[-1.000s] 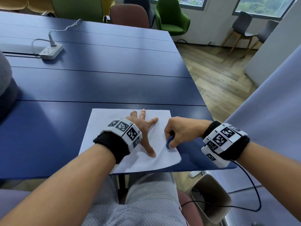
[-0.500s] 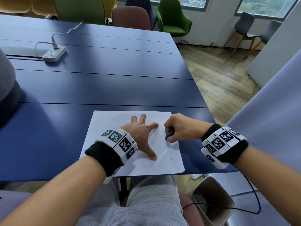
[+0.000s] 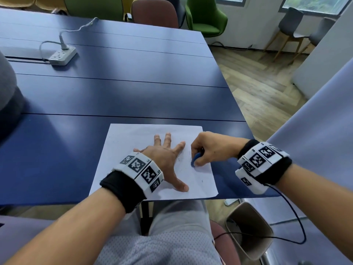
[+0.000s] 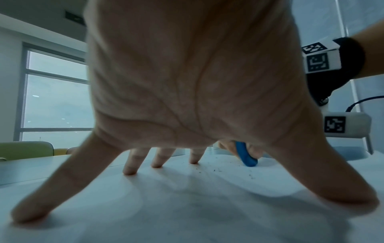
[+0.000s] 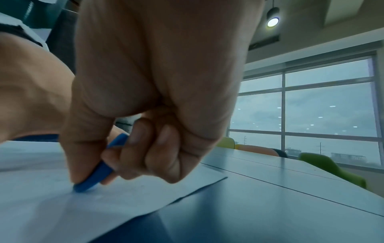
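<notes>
- The left hand (image 3: pixel 163 156) is pressing flat on a sheet of paper (image 3: pixel 131 144), fingers straight and spread, pinning it near the front edge of the counter (image 3: pixel 114 96).
- The paper is looking thin, light and floppy. It will probably wrinkle or slide under rubbing, so holding it down close to the rubbed spot should suit it best.
- Just beside it, the right hand (image 3: pixel 214 150) is pinching a blue eraser (image 3: pixel 195 160) between thumb and curled fingers, its tip touching the paper near the right edge.
- The eraser is seeming small and rubbery, so gripping it low should give control.
- Dark crumbs (image 4: pixel 214 170) are lying between the hands.
- Farther back, a power strip (image 3: pixel 62 56) is sitting on the counter.
</notes>
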`<move>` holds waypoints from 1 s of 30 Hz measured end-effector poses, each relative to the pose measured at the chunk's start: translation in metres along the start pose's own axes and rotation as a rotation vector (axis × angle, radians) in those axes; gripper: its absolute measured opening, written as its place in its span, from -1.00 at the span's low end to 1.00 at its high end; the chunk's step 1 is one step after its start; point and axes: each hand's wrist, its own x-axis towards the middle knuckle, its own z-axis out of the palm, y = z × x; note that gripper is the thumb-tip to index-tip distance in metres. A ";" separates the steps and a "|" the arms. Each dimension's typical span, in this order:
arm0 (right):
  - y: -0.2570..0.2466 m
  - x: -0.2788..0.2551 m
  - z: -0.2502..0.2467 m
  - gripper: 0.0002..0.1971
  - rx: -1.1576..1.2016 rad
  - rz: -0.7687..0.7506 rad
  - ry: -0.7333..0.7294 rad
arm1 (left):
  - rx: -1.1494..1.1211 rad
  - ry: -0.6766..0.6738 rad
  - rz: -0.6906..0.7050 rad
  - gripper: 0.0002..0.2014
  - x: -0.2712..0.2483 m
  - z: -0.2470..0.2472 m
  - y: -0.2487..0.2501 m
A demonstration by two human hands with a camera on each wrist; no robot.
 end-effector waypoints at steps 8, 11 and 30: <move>-0.012 0.004 0.005 -0.86 -0.024 -0.049 -0.037 | 0.014 0.021 -0.023 0.47 -0.002 -0.001 0.000; -0.011 0.009 0.004 -0.87 -0.012 -0.038 0.006 | 0.014 0.032 -0.019 0.48 -0.003 0.001 0.000; -0.021 0.008 0.004 -0.83 -0.096 -0.051 -0.308 | 0.002 0.034 -0.015 0.48 -0.005 0.002 0.001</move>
